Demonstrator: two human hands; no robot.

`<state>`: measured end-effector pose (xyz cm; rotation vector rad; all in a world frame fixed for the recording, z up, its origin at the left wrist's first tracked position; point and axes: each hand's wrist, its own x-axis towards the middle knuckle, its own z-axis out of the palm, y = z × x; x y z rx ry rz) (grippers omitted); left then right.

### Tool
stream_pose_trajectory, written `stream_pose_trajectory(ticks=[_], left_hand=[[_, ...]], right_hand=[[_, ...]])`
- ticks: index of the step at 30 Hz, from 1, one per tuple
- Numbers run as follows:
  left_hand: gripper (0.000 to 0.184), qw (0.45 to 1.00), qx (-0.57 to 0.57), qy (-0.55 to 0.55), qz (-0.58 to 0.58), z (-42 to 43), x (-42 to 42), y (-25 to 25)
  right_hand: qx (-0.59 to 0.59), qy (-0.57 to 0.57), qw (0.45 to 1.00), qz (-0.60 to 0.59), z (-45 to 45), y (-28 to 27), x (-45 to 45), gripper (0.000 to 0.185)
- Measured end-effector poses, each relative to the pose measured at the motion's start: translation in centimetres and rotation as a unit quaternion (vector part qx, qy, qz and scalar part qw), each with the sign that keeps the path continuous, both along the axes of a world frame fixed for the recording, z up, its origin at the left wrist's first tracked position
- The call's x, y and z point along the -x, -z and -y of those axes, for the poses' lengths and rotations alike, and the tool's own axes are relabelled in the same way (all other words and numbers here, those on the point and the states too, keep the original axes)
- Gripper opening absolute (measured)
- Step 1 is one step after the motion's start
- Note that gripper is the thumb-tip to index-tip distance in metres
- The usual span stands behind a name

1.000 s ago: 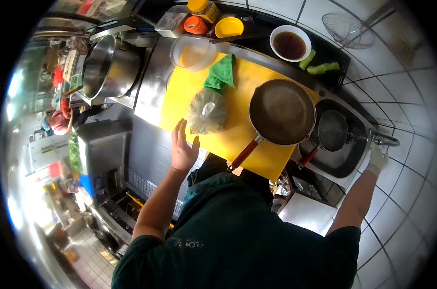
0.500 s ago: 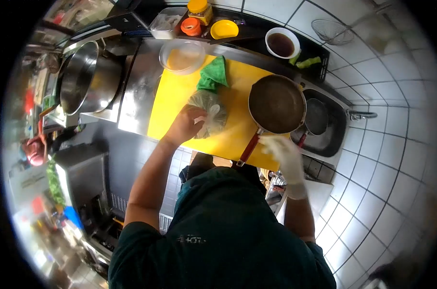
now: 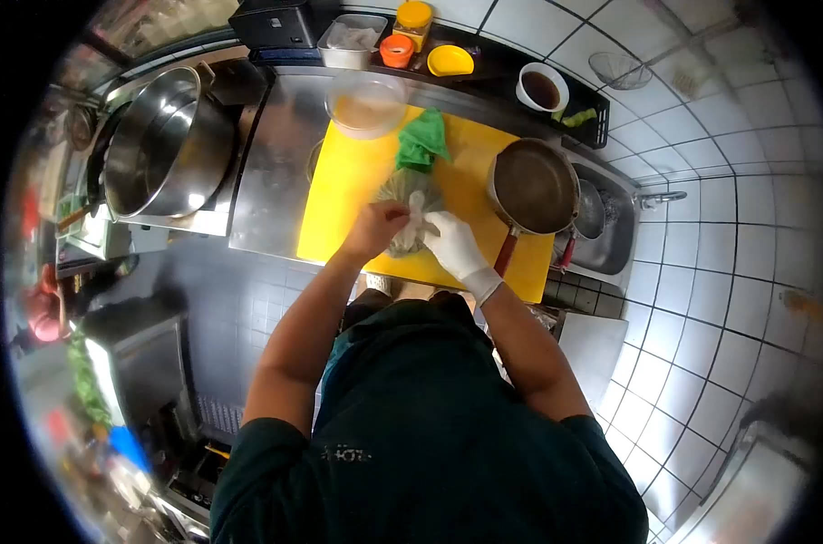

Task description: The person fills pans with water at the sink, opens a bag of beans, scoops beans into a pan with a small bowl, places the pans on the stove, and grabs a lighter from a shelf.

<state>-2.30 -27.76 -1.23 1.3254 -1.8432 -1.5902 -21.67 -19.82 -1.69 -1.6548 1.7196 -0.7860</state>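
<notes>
A clear plastic bag [image 3: 399, 189] with something greenish-brown inside lies on the yellow cutting board [image 3: 336, 195]. My bare left hand [image 3: 377, 227] pinches the gathered top of the bag from the left. On the right side, my right hand [image 3: 454, 243], in a white glove, closes its fingers on the same gathered plastic. Just behind the bag sits a crumpled green cloth [image 3: 422, 138]. To the right, a frying pan [image 3: 535, 187] with a red handle rests on the board.
A sink [image 3: 615, 227] at the right holds a smaller pan [image 3: 590, 210]. A clear round bowl [image 3: 367, 104] stands at the board's back left. The back shelf carries a white bowl of dark liquid [image 3: 541, 89] and jars. A large steel pot [image 3: 171, 145] is at left.
My gloved right hand has moved left from beside the pan's handle to the bag and taken hold of its top. My left hand stays at the bag. The camera view has shifted slightly.
</notes>
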Motion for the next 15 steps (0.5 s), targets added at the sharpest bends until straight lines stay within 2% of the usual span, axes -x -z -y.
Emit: stream_pose_trajectory(ticks=[3,6,9,10,12,15], left_hand=[[0.02,0.967,-0.14,-0.103,-0.185,0.2,-0.1,0.9],[0.017,0.912,-0.213,-0.151,-0.315,0.5,-0.6,-2.8],[0.016,0.892,-0.182,-0.182,-0.372,-0.1,-0.5,-3.2],[0.017,0.921,-0.138,-0.171,-0.322,-0.1,-0.7,-2.4],[0.017,0.964,-0.05,-0.145,-0.218,0.0,-1.0,0.2],[0.013,0.984,0.062,-0.098,-0.134,-0.5,-1.2,1.3]], right_hand=[[0.027,-0.019,0.999,0.039,1.5,-4.2,-0.2,0.025],[0.029,-0.048,0.996,0.07,3.2,-9.9,-0.7,0.027],[0.031,-0.044,0.996,0.07,4.2,-10.8,-0.5,0.026],[0.038,-0.043,0.996,0.063,4.4,-10.9,-0.5,0.026],[0.005,-0.052,0.997,0.058,4.2,-7.8,-0.1,0.026],[-0.035,-0.052,0.996,0.065,3.5,-3.6,0.2,0.025]])
